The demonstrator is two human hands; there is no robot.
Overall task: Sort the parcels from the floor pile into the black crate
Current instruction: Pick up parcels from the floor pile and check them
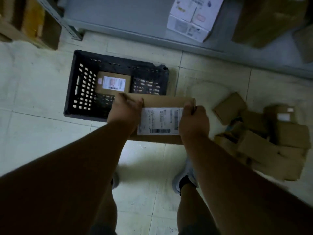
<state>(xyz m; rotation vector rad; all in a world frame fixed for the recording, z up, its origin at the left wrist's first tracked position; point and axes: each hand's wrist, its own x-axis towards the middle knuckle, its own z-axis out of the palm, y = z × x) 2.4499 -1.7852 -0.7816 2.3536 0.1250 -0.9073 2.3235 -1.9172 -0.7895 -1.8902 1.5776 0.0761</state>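
I hold a flat cardboard parcel [162, 103] with a white shipping label facing up, between both hands, above the floor just right of the crate's near corner. My left hand [126, 110] grips its left end and my right hand [194, 122] grips its right end. The black crate [76, 85] with perforated walls stands on the tiled floor ahead of me. One labelled parcel [113, 83] lies flat inside it. The floor pile of brown parcels [271, 141] lies to my right.
A grey cabinet or wall base [135, 22] runs along the far side, with a white printed box [194, 16] on it. Cardboard boxes stand on shelving at far left [30, 22] and at far right [267, 19]. My feet [183, 178] are below the held parcel.
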